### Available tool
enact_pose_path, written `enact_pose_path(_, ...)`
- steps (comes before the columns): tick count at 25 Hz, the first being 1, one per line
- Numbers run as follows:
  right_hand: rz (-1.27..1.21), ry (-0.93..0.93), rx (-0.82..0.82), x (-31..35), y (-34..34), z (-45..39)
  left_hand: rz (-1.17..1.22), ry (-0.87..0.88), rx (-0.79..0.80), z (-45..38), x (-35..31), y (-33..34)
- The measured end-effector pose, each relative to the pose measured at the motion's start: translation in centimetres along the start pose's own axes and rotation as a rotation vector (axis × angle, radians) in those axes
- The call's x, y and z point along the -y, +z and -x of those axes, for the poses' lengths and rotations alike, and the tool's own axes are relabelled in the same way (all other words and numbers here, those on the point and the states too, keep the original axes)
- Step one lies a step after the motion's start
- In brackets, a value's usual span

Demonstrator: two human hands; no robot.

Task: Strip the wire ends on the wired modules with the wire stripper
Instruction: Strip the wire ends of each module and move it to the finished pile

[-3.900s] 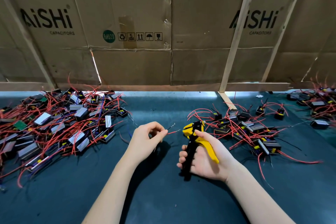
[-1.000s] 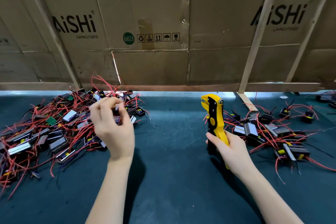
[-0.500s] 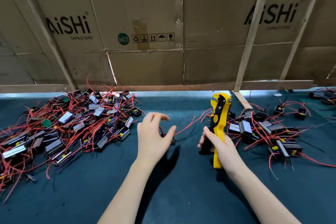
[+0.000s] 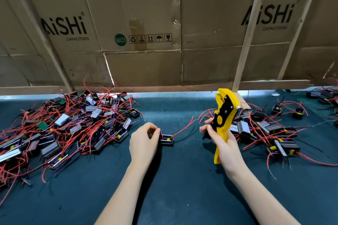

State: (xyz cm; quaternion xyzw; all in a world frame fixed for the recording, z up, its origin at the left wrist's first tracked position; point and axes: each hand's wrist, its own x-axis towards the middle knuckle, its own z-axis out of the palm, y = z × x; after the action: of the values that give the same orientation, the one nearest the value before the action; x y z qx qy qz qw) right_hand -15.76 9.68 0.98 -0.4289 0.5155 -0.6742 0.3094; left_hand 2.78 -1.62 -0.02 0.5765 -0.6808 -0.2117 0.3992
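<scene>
A dark teal mat covers the workbench (image 4: 179, 184). On it at the left lies a big tangled heap of wired modules (image 4: 69, 126), at the right a looser spread of modules (image 4: 265, 131), and between them one single module (image 4: 166, 139) with red wires.

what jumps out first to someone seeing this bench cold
The yellow wire stripper, held upright in the right hand right of centre. Next, the big tangle of red-wired modules heaped at left, and the single module the left hand holds at centre.
</scene>
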Motion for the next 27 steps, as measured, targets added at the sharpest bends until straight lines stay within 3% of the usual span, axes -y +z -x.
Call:
enact_pose_path(2,-0.013,-0.014,0.000,0.2,-0.2,0.0,0.135,0.028,0.058,0.0,0.0,0.0)
enact_pose_path(10,-0.229,0.047,0.058,0.4,-1.0,-1.0,0.276,0.106,0.173,0.1,-1.2,0.6)
enact_pose_path(17,-0.358,0.289,0.113,1.2,-1.4,-1.3,0.383,0.091,0.372,0.3,-1.1,0.9)
enact_pose_path(22,-0.485,0.685,0.334,2.2,-1.8,-0.9,0.553,0.178,0.422,0.2,-1.1,0.4)
enact_pose_path(27,-0.346,0.835,0.630,2.0,-1.6,-0.3,0.591,0.206,0.354,0.0,-1.2,0.4)
